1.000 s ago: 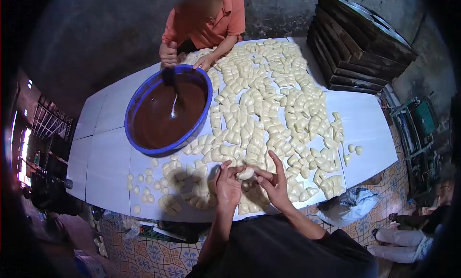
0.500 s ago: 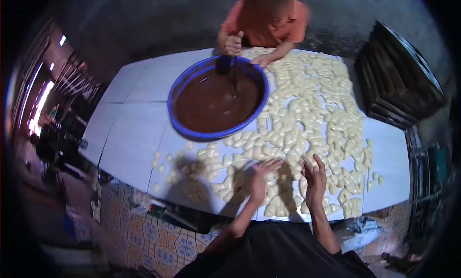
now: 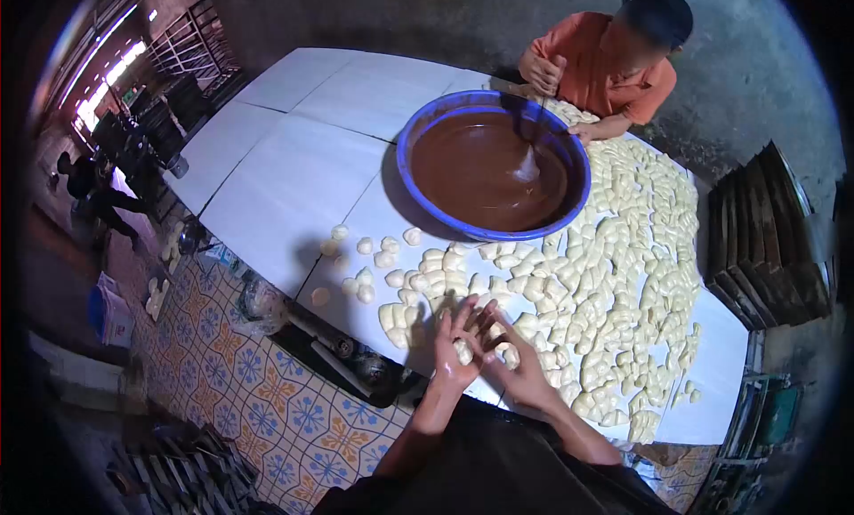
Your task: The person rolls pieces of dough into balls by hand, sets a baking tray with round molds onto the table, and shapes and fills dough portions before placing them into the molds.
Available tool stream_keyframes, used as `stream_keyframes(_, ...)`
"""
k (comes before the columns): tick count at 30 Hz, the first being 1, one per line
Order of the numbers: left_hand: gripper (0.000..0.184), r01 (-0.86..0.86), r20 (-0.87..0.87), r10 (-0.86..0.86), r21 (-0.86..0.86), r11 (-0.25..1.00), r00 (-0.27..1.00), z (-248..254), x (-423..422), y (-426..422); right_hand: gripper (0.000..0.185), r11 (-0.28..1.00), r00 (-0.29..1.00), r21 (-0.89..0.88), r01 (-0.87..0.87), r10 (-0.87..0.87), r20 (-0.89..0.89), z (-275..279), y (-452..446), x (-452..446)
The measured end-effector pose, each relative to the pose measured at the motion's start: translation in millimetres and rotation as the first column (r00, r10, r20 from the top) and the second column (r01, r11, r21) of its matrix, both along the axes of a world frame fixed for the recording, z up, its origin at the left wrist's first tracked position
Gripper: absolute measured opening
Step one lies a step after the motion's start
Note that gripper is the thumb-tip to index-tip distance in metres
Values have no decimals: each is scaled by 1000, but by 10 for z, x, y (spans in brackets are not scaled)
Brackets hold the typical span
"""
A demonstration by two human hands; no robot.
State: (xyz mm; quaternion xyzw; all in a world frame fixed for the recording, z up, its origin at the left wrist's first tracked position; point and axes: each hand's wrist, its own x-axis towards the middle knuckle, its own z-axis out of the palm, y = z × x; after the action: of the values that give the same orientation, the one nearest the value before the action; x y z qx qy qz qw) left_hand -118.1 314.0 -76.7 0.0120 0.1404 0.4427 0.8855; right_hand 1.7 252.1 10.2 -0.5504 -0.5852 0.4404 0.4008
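1. Both left hand (image 3: pixel 447 357) and right hand (image 3: pixel 528 374) curve loosely above the near edge of the table (image 3: pixel 311 159).
2. One dough piece (image 3: pixel 463 351) shows at the left palm; whether either hand grips, I cannot tell.

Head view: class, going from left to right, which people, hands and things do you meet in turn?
Person in black → plastic bag → left hand → right hand → co-worker in orange → dark stack.
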Motion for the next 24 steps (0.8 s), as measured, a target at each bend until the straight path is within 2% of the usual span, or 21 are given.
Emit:
stream_keyframes(1,64,-57,-160,62,36,998,985,37,-12,-22,56,995,995,16,-97,97,17,-109,33,-163)
stream_keyframes(3,68,-91,-267,89,6,996,960,2,-168,-30,56,956,969,193,-219,190,160,-377,22,-509)
stream_keyframes(4,71,-133,-280,119,-32,991,953,56,-279,-17,57,959,972,181,-220,201,122,-462,3,-618)
stream_keyframes(5,65,-159,-158,140,-114,981,977,109,-424,24,57,925,950,240,-294,257,175,-285,81,-672)
stream_keyframes(6,58,-240,-182,217,-117,964,959,199,-534,60,57,908,874,252,-336,201,442,-136,115,-697)
stream_keyframes(7,52,-317,-207,289,-117,941,935,295,-651,102,57,890,730,253,-379,120,672,-34,159,-717)
stream_keyframes(8,46,-222,10,225,-130,966,974,28,-889,106,54,917,919,299,-263,144,366,-134,319,-715)
stream_keyframes(9,40,-123,226,147,-117,985,963,-244,-1055,115,52,943,990,303,-137,140,12,-234,500,-705)
stream_keyframes(10,35,-248,-102,231,-194,949,967,272,-1068,81,45,996,1000,86,10,-10,-3,-139,608,-715)
stream_keyframes(11,30,-303,-236,256,-193,933,937,353,-1127,84,48,996,998,52,68,-68,-4,-347,820,-713)
stream_keyframes(13,26,-288,-123,269,-176,941,955,-120,-1386,141,46,918,963,389,-76,-34,268,-530,1205,-720)
stream_keyframes(15,23,-352,-301,344,29,936,889,-166,-1468,158,42,912,895,374,-168,-18,446,-730,1400,-800)
stream_keyframes(16,18,-423,-570,353,10,906,742,-68,-1436,249,39,882,904,440,-168,-40,426,-1014,1474,-820)
stream_keyframes(17,14,-366,-737,374,184,912,563,-68,-1477,294,38,924,943,372,-86,-44,329,-1050,1461,-803)
stream_keyframes(18,17,-346,-794,524,420,839,307,-109,-1463,409,36,956,972,292,-11,-58,229,-1084,1447,-771)
stream_keyframes(19,22,-261,-751,659,629,733,39,-167,-1418,570,35,978,988,204,49,-77,132,-1118,1446,-739)
stream_keyframes(20,28,-81,-722,678,691,718,-139,-211,-1424,701,29,949,966,183,256,-246,-73,-1099,1413,-806)
stream_keyframes(21,34,112,-650,697,702,703,-302,-256,-1470,815,25,936,883,-54,347,-345,-317,-1067,1358,-801)
stream_keyframes(22,40,306,-535,722,667,680,-439,-270,-1476,896,25,941,920,44,335,-317,-231,-993,1357,-762)
stream_keyframes(23,44,325,-592,555,456,829,-584,-262,-1399,925,25,940,947,145,309,-289,-141,-939,1371,-714)
stream_keyframes(24,42,301,-580,502,411,860,-642,-249,-1330,995,26,978,979,112,178,-187,76,-885,1384,-683)
